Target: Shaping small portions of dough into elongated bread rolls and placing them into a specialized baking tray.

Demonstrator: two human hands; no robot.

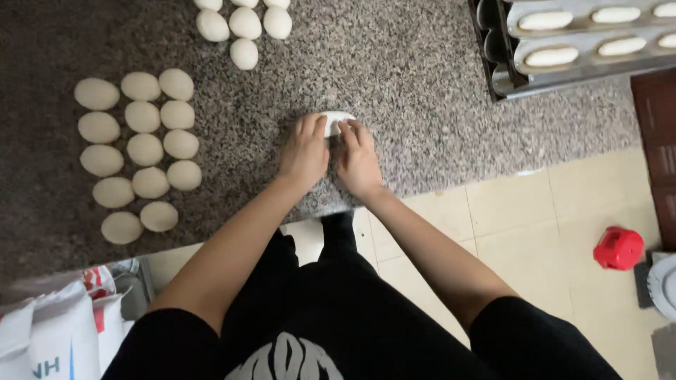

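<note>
Left hand (304, 151) and right hand (358, 158): side by side on speckled stone worktop (422, 105), palms down, fingers (313, 127) curled narrow over dough piece (335, 119), pressing on it. Dough piece: near worktop's front edge, mostly hidden under fingertips, only pale far rim showing; shape hard to judge. Dough balls (141, 144): grouped in rows at left, well apart from hands. Second group of dough balls (243, 28): at top, cut off by frame edge. Metal baking tray (563, 42): top right, holding long dough shapes, partly out of frame. Red object (618, 248): on tiled floor, kind unclear. White sacks (49, 331): lower left, cropped.
</note>
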